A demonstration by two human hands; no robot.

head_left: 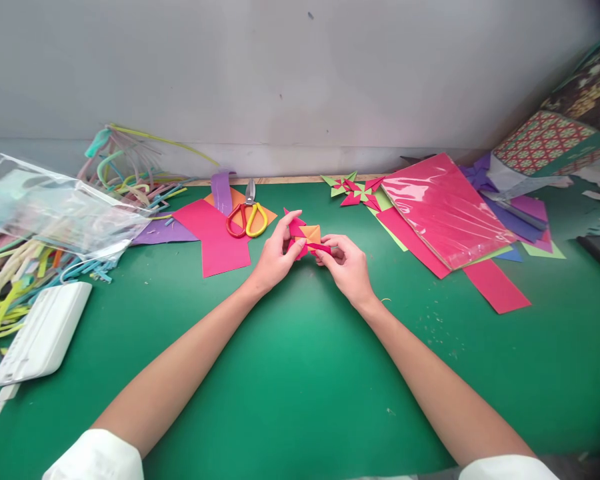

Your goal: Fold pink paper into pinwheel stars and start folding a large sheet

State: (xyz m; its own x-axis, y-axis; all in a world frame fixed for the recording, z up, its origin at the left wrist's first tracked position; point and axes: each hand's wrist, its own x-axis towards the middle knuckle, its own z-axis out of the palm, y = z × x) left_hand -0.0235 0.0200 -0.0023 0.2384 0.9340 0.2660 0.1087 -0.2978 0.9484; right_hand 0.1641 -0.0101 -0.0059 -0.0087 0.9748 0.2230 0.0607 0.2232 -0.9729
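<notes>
Fingers of the left hand (pixel 276 259) and right hand (pixel 349 267) clamped an angular pink-and-orange folded-paper piece (pixel 311 233); light, even pressure likely suited it best.

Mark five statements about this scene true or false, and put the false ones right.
1. The left hand and right hand both hold the folded paper piece. True.
2. The scissors have two blue handles. False: the scissors have one red handle and one yellow.
3. The tabletop is green. True.
4. The plastic-wrapped pack lies left of both hands. False: the plastic-wrapped pack lies to their right.
5. The white device lies on the left side of the picture. True.
</notes>
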